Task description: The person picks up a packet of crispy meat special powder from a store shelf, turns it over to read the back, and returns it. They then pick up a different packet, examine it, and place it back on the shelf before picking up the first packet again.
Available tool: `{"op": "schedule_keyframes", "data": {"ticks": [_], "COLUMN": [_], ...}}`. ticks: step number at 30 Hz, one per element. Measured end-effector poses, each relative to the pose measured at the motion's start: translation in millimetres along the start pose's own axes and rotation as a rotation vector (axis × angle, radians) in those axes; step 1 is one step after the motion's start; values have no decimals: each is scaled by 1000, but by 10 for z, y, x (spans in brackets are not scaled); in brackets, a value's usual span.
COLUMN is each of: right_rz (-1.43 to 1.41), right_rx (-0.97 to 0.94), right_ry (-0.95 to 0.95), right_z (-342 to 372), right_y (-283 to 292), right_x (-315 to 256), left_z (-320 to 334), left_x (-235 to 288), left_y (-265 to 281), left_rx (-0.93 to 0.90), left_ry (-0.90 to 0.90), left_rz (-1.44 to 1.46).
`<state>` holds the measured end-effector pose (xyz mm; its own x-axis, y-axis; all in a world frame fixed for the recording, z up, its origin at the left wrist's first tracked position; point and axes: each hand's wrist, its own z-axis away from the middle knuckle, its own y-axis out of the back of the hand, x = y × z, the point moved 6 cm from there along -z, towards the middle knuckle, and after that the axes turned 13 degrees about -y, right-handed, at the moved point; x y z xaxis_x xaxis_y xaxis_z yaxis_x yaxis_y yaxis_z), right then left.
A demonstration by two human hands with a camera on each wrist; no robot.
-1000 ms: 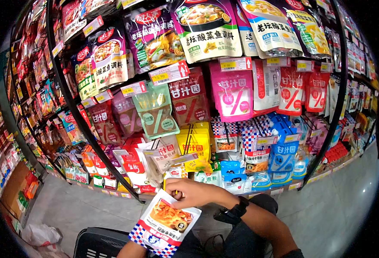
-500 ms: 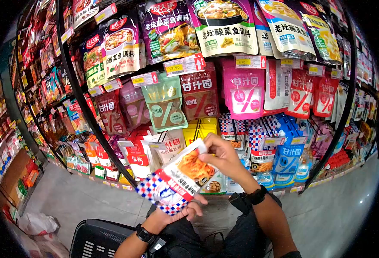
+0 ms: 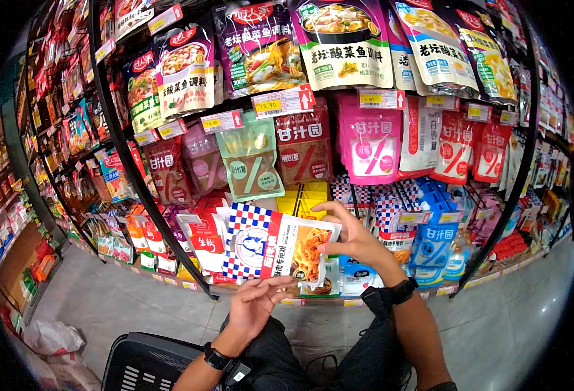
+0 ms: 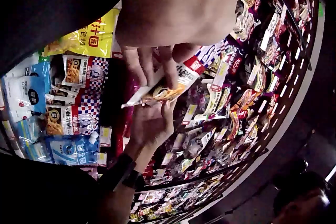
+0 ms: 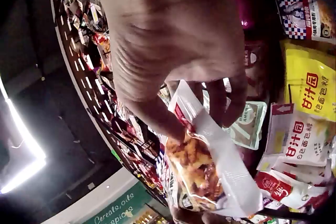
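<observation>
A seasoning flour packet (image 3: 259, 249) with a blue-and-white check end and a fried-food picture lies sideways before the shelf in the head view. My right hand (image 3: 360, 246) pinches its picture end, thumb on the front and fingers behind. Below the packet is my left hand (image 3: 253, 309), palm up, its extended fingers at the lower edge. In the right wrist view the thumb presses on the picture of the packet (image 5: 195, 171), near its white sealed edge. The left wrist view has the left fingers overlapping the packet (image 4: 181, 77).
Hanging pouches fill the rack, among them a green pouch (image 3: 248, 159) and a pink pouch (image 3: 370, 140). Matching check packets (image 3: 394, 238) hang at the right. A black basket (image 3: 147, 362) stands at lower left, and a black rack post (image 3: 148, 195) slants nearby.
The packet has turned from slanting, check end down, to nearly level and risen toward the shelf. The right hand moved up and right with it; the left hand came up from beneath.
</observation>
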<state>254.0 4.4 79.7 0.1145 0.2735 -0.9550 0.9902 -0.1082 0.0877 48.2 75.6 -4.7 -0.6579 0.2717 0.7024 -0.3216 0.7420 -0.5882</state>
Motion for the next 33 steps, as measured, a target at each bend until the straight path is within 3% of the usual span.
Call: {"op": "schedule_keyframes", "data": {"ticks": [2,4,6,8,10,12,14,16,18,20,21,26,29,30,32,33], "right_rz": [70,280,256,550,549,681,684,1300,1361,1384,1358,1416,1470,1469,1290,1278], "right_rx": [-8,-171,-190,-314,-366,-505,-504,-451,-415,-236,-78,63,392,392,568,541], "right_ry": [-48,-168,-168,-269,-337,-492,-574,-847,-884,-1061,-1182,-1140,-962,-961,-857,-825], "right_z": [-1,-4,16,38,76,168,210,310,325,339,431,448,481,509,585,605], "right_y": [112,119,155,231,284,362,513,807,1017,1280,1171,1562,1759,1839,1974,2008], "right_x": [116,296,455,742,804,886,1147,1412,1608,1716,1282,1392,1220,1283,1304,1321], "left_z": [14,21,26,17,34,34,38,18,22,42,58,77,79,79,92,92], "left_x": [19,-31,-42,-31,-49,-67,-93,-80,-110,-139,-118,-162,-185,-183,-187,-190], "left_y": [-40,26,15,-57,-124,-128,-129,-75,6,-25,-95,-125,-117,-133,-137,-130], "left_rx": [46,39,38,29,23,35,45,128,110,26,6,-69,-90,-80,-70,-70], "left_ry": [25,25,34,49,124,159,194,177,185,283,299,329,344,358,376,376], "left_rz": [-35,-76,-96,-118,-253,-198,-140,-99,-120,-133,-108,-169,-172,-193,-214,-226]}}
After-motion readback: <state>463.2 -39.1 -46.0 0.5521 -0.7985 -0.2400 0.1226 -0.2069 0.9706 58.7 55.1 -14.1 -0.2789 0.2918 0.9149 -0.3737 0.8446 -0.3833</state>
